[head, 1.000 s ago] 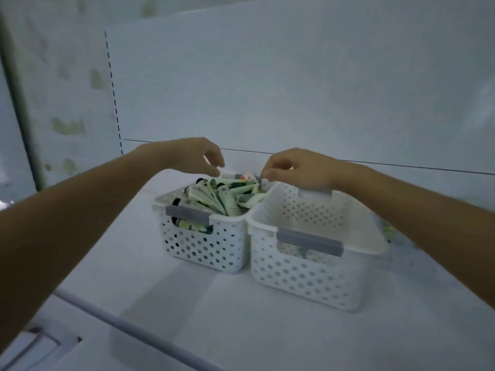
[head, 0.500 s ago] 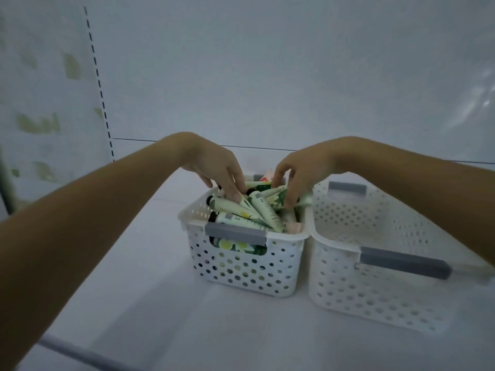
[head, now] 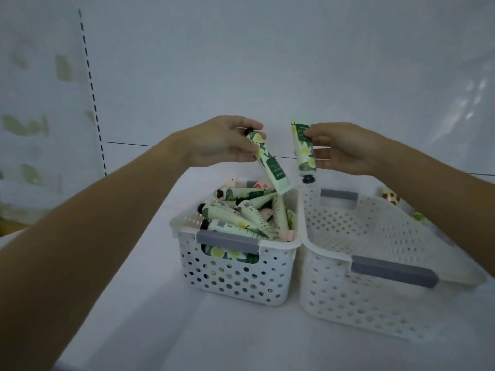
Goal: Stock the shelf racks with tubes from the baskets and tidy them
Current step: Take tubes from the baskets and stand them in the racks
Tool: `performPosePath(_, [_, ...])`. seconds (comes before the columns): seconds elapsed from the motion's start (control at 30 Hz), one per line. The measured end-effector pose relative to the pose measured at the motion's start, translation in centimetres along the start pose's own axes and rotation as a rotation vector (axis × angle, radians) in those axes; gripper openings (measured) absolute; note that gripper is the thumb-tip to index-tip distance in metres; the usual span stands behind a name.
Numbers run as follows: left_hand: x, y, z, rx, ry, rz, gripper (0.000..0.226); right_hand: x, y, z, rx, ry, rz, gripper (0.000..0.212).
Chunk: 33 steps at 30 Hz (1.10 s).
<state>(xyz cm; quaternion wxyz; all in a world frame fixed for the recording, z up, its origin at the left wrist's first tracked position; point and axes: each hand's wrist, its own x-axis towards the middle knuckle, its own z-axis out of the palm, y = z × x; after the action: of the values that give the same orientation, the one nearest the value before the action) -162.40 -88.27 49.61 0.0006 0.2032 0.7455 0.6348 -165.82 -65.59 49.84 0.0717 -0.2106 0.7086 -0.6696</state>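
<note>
The fingers (head: pixel 242 152) of the left hand (head: pixel 222 141) were curled round a pale green plastic tube with yellow flowers and a black cap (head: pixel 267 163). They pinched it near the cap, so the cap pointed up and the flat end hung down, tilted to the right. The fingers (head: pixel 318 133) of the right hand (head: pixel 345 148) pinched a second pale green flowery tube (head: pixel 304 153) near its flat end, and its black cap pointed down. Both tubes were up in the air, close together but not touching, over the back rims of two baskets.

The small white plastic basket with round holes and grey handles (head: pixel 235 279) stood near the middle of the white shelf (head: pixel 134 303). It was heaped with more green tubes (head: pixel 241 218), lying all ways. The big white plastic basket with holes (head: pixel 375 301) stood just to its right, and their rims touched. Their far ends were near the shelf's back edge. A white back wall (head: pixel 267 62) rose behind, with a strip of dark slots (head: pixel 92 95) on its left.
</note>
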Motion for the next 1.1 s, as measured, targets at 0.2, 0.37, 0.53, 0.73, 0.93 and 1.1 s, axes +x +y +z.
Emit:
performPosePath(0.2, [1.8, 0.6, 2.9, 0.013, 0.074, 0.036, 0.025, -1.4, 0.5, -2.7, 0.101, 0.104, 0.018, 0.009])
performPosePath(0.37, [3.9, 1.5, 7.1, 0.058, 0.099, 0.095, 0.025, -3.4, 0.4, -6.2, 0.216, 0.201, 0.030, 0.009])
performPosePath(0.53, [6.7, 2.4, 13.1, 0.070, 0.065, 0.090, 0.028, -6.4, 0.1, -11.4, 0.218, 0.303, 0.029, 0.010])
performPosePath(0.73, [9.0, 3.9, 22.4, 0.170, -0.142, -0.002, 0.029, -10.7, -0.2, -18.3, 0.306, 0.285, -0.049, 0.008])
performPosePath(0.93, [11.2, 4.6, 31.1, 0.237, 0.001, -0.046, 0.027, -14.6, -0.2, -25.0, 0.171, 0.440, -0.128, 0.009])
performPosePath(1.1, [11.6, 3.9, 35.7, 0.337, 0.204, -0.118, 0.012, -16.6, 1.6, -29.7, -0.265, 0.553, -0.128, 0.007])
